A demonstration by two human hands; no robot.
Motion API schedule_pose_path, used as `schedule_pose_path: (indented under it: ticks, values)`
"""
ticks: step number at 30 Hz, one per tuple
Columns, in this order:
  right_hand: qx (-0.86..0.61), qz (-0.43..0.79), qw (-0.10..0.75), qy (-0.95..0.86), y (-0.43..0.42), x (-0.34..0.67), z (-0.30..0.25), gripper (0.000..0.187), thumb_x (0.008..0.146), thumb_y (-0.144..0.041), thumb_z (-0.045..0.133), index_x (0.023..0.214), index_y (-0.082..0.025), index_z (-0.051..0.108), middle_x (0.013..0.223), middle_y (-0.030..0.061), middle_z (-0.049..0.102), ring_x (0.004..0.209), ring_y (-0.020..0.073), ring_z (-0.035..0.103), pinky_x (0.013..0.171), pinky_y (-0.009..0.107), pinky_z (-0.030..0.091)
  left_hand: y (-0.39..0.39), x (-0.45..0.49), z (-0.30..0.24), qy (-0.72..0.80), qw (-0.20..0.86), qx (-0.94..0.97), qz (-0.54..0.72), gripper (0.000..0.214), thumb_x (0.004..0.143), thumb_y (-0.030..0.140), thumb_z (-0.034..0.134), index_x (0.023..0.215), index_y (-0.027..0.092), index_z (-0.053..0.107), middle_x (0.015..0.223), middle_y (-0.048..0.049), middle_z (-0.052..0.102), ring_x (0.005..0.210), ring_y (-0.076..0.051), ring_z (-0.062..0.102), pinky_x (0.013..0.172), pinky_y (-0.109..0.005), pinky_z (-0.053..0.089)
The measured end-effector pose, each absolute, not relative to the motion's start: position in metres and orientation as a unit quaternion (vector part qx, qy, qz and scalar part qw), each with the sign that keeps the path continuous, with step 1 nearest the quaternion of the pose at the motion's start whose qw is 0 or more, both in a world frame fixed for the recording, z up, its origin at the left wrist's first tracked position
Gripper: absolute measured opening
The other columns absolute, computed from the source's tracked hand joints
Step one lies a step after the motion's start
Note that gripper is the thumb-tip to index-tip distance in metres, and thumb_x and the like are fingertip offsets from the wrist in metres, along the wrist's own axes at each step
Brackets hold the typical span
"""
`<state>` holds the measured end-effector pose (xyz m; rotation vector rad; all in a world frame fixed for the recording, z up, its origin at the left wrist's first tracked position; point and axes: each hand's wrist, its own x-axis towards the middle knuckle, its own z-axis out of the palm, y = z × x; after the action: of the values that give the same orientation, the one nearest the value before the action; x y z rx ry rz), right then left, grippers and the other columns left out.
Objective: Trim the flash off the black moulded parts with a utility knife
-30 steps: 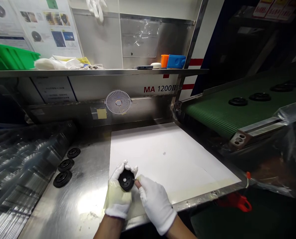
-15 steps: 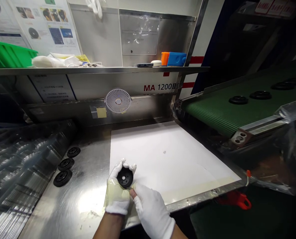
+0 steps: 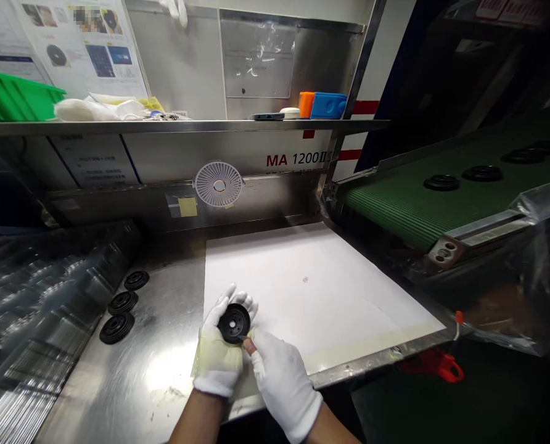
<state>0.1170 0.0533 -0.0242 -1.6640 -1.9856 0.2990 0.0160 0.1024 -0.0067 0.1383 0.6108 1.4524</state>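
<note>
My left hand [image 3: 217, 357], in a white glove, is wrapped around a round black disc part [image 3: 233, 322] with a centre hole, holding it face up over the near edge of the white sheet [image 3: 312, 290]. My right hand [image 3: 282, 382], also gloved, is closed in a pinch with its fingertip against the disc's lower right rim; a small thin tool may be in the pinch, but it is too small to make out. Three matching black discs [image 3: 122, 303] lie in a row on the steel table [image 3: 131, 370] to the left.
A green conveyor belt [image 3: 409, 206] on the right carries several more black discs [image 3: 441, 182]. Clear plastic trays [image 3: 34, 308] lie at the left. A small white fan [image 3: 218, 184] sits on the back wall, under a shelf holding a green bin [image 3: 11, 98] and blue and orange boxes [image 3: 324, 105].
The disc has been turned slightly in my left hand, and my right-hand pinch has shifted along its lower rim. Both hands stay in the same place.
</note>
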Motion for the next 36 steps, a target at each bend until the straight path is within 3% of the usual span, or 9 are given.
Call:
schedule_pose_path:
  ticks: [3, 6, 9, 17, 20, 23, 28, 32, 36]
  values:
    - [-0.602, 0.148, 0.278, -0.733, 0.06, 0.126, -0.019, 0.02, 0.094, -0.026, 0.038, 0.083, -0.024, 0.054, 0.075, -0.0016, 0.065, 0.068, 0.0161, 0.06, 0.059, 0.027, 0.032, 0.101, 0.009, -0.007, 0.267, 0.753, 0.078, 0.597, 0.035, 0.072, 0.014, 0.054, 0.106, 0.012, 0.062, 0.089, -0.0132, 0.065, 0.083, -0.025, 0.063, 0.076, -0.042, 0.054]
    - [-0.616, 0.144, 0.257, -0.731, 0.065, 0.132, -0.017, 0.021, 0.095, -0.027, 0.038, 0.082, -0.024, 0.054, 0.076, -0.0013, 0.064, 0.07, 0.0167, 0.06, 0.061, 0.028, 0.033, 0.102, 0.009, -0.009, 0.252, 0.748, 0.076, 0.609, 0.028, 0.071, 0.013, 0.054, 0.097, 0.011, 0.065, 0.068, -0.0055, 0.059, 0.067, -0.017, 0.059, 0.067, -0.033, 0.054]
    - [-0.631, 0.116, 0.236, -0.73, 0.064, 0.131, -0.02, 0.023, 0.095, -0.028, 0.036, 0.079, -0.023, 0.052, 0.072, -0.0017, 0.062, 0.065, 0.0166, 0.058, 0.059, 0.029, 0.031, 0.105, 0.013, -0.012, 0.258, 0.725, 0.076, 0.634, 0.018, 0.073, 0.014, 0.06, 0.09, 0.013, 0.065, 0.065, -0.0015, 0.055, 0.063, -0.014, 0.056, 0.062, -0.029, 0.053]
    - [-0.61, 0.089, 0.232, -0.752, 0.049, 0.113, -0.028, 0.024, 0.094, -0.027, 0.034, 0.081, -0.023, 0.053, 0.072, 0.0003, 0.063, 0.063, 0.0176, 0.058, 0.056, 0.03, 0.028, 0.107, 0.023, -0.011, 0.261, 0.68, 0.05, 0.683, 0.015, 0.074, 0.011, 0.062, 0.089, 0.015, 0.064, 0.066, 0.0006, 0.056, 0.065, -0.011, 0.057, 0.074, -0.029, 0.054]
    - [-0.599, 0.091, 0.25, -0.756, 0.051, 0.116, -0.023, 0.023, 0.094, -0.027, 0.035, 0.079, -0.023, 0.053, 0.072, -0.0009, 0.063, 0.063, 0.017, 0.057, 0.057, 0.03, 0.028, 0.107, 0.021, -0.011, 0.265, 0.684, 0.073, 0.675, 0.025, 0.075, 0.012, 0.059, 0.099, 0.015, 0.064, 0.081, -0.0057, 0.064, 0.078, -0.017, 0.062, 0.08, -0.035, 0.054]
    - [-0.606, 0.105, 0.273, -0.74, 0.057, 0.126, -0.019, 0.021, 0.093, -0.027, 0.036, 0.083, -0.024, 0.054, 0.074, -0.0011, 0.064, 0.066, 0.0169, 0.059, 0.059, 0.03, 0.03, 0.105, 0.017, -0.011, 0.259, 0.732, 0.091, 0.623, 0.035, 0.073, 0.014, 0.054, 0.107, 0.013, 0.062, 0.089, -0.0116, 0.065, 0.082, -0.023, 0.063, 0.074, -0.041, 0.055]
    - [-0.63, 0.099, 0.253, -0.727, 0.059, 0.131, -0.022, 0.022, 0.093, -0.026, 0.036, 0.078, -0.023, 0.052, 0.07, -0.0013, 0.062, 0.063, 0.0162, 0.056, 0.058, 0.029, 0.028, 0.106, 0.019, -0.01, 0.257, 0.726, 0.081, 0.633, 0.024, 0.073, 0.014, 0.06, 0.096, 0.013, 0.065, 0.065, -0.0021, 0.057, 0.063, -0.014, 0.057, 0.065, -0.03, 0.054]
    - [-0.62, 0.096, 0.258, -0.735, 0.051, 0.118, -0.028, 0.022, 0.092, -0.026, 0.035, 0.079, -0.023, 0.053, 0.07, -0.0006, 0.063, 0.061, 0.0168, 0.056, 0.056, 0.03, 0.026, 0.109, 0.024, -0.009, 0.266, 0.68, 0.075, 0.679, 0.015, 0.075, 0.015, 0.065, 0.089, 0.015, 0.065, 0.066, 0.0007, 0.056, 0.064, -0.011, 0.057, 0.07, -0.028, 0.054]
    - [-0.596, 0.104, 0.271, -0.749, 0.048, 0.111, -0.029, 0.025, 0.093, -0.025, 0.033, 0.078, -0.023, 0.052, 0.071, -0.0007, 0.062, 0.062, 0.0161, 0.056, 0.056, 0.029, 0.027, 0.106, 0.023, -0.008, 0.263, 0.655, 0.095, 0.702, 0.027, 0.076, 0.013, 0.061, 0.103, 0.017, 0.063, 0.077, -0.0023, 0.063, 0.076, -0.015, 0.062, 0.081, -0.033, 0.053]
